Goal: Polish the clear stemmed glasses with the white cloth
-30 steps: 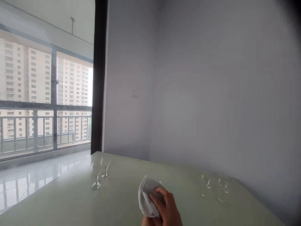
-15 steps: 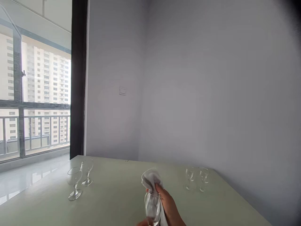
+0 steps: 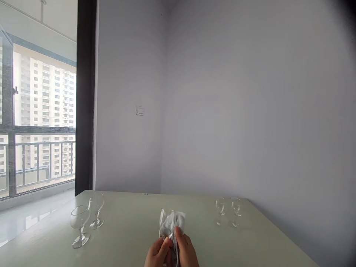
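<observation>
Near the table's front middle, a clear stemmed glass (image 3: 164,222) is held upright, its bowl above my fingers. My left hand (image 3: 158,253) pinches it low, around the stem, which the fingers hide. A pale grey-white cloth (image 3: 180,219) lies against the bowl's right side and behind it, hanging down between the hands. My right hand (image 3: 185,247) grips this cloth, thumb up, pressing it to the glass. Both hands are closed and close together.
On the pale green table (image 3: 119,222), two stemmed glasses stand at the left, a nearer one (image 3: 80,222) and a farther one (image 3: 96,209). Two smaller glasses, one (image 3: 220,207) beside another (image 3: 236,209), stand at the right. Walls rise behind the table.
The cloth has come out of the glass's mouth and now sits against its outer side. My right hand has moved down beside the bowl; my left hand and the glass have risen into view.
</observation>
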Demonstrator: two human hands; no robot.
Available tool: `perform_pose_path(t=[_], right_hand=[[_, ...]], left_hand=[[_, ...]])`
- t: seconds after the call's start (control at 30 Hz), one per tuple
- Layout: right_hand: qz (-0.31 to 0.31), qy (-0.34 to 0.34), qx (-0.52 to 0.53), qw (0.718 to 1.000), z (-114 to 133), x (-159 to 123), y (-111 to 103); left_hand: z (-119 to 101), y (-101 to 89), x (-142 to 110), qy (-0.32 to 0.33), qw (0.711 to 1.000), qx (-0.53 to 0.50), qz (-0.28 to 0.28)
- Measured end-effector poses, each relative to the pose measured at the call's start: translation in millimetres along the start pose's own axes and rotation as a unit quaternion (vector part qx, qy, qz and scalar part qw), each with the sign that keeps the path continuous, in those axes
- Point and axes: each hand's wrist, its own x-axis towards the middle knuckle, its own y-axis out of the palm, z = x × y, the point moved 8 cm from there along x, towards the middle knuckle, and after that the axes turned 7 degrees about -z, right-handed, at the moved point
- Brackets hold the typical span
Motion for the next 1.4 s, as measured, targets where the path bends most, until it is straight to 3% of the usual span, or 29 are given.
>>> perform_pose_path(t=[0.13, 0.3, 0.43, 0.5, 0.6, 0.67, 0.73, 0.77, 0.8, 0.9, 0.97, 1.03, 1.13, 1.23, 1.33, 1.4], right_hand=[[-0.048, -0.129, -0.083, 0.987, 12.4, 10.4, -13.6], [-0.012, -0.095, -0.077, 0.992, 18.9, 22.2, -21.1], [-0.026, -0.208, -0.147, 0.967, 57.9, 18.4, -26.1], [-0.009, -0.295, -0.219, 0.93, 78.1, 11.8, -14.0], [0.0, -0.429, -0.353, 0.832, 95.2, -1.6, 16.6], [-0.008, -0.474, -0.431, 0.768, 93.9, -8.1, 35.5], [-0.001, -0.497, -0.459, 0.737, 87.4, -14.4, 48.8], [0.014, -0.498, -0.449, 0.742, 83.3, -17.3, 52.4], [0.036, -0.482, -0.42, 0.768, 78.6, -18.0, 53.0], [0.092, -0.356, -0.284, 0.886, 61.8, -6.6, 41.4], [0.086, -0.253, -0.209, 0.941, 51.9, 9.3, 25.5], [0.057, -0.179, -0.166, 0.968, 49.1, 26.0, 6.7], [0.017, -0.11, -0.105, 0.988, 59.1, 40.9, -16.6], [-0.003, -0.101, -0.074, 0.992, 80.1, 34.4, -22.6], [0.057, -0.173, -0.113, 0.977, 103.0, 10.7, -1.4], [0.125, -0.219, -0.168, 0.953, 109.9, -5.8, 17.0]], left_hand=[[-16.9, -9.0, 23.5, 0.056, 0.982, 0.168, -0.06], [-27.9, -26.4, 32.5, 0.07, 0.958, 0.257, -0.111], [-20.4, -30.3, 32.2, 0.084, 0.944, 0.303, -0.105], [-14.5, -26.3, 30.8, 0.093, 0.938, 0.318, -0.098], [-10.0, -16.8, 26.4, 0.113, 0.932, 0.33, -0.093], [-10.4, -13.1, 23.4, 0.126, 0.929, 0.334, -0.093], [-12.6, -14.7, 22.1, 0.132, 0.927, 0.337, -0.097], [-14.2, -17.4, 22.4, 0.133, 0.926, 0.338, -0.1], [-16.2, -21.2, 23.2, 0.134, 0.926, 0.339, -0.103], [-24.9, -35.2, 26.9, 0.141, 0.923, 0.34, -0.114], [-33.7, -46.0, 28.3, 0.157, 0.92, 0.331, -0.139], [-43.4, -54.4, 27.7, 0.186, 0.909, 0.332, -0.169], [-50.6, -55.6, 25.7, 0.224, 0.889, 0.357, -0.178], [-49.4, -46.7, 23.5, 0.249, 0.884, 0.368, -0.149], [-51.9, -35.3, 18.4, 0.304, 0.862, 0.388, -0.118], [-57.6, -31.8, 14.5, 0.354, 0.832, 0.411, -0.115]])
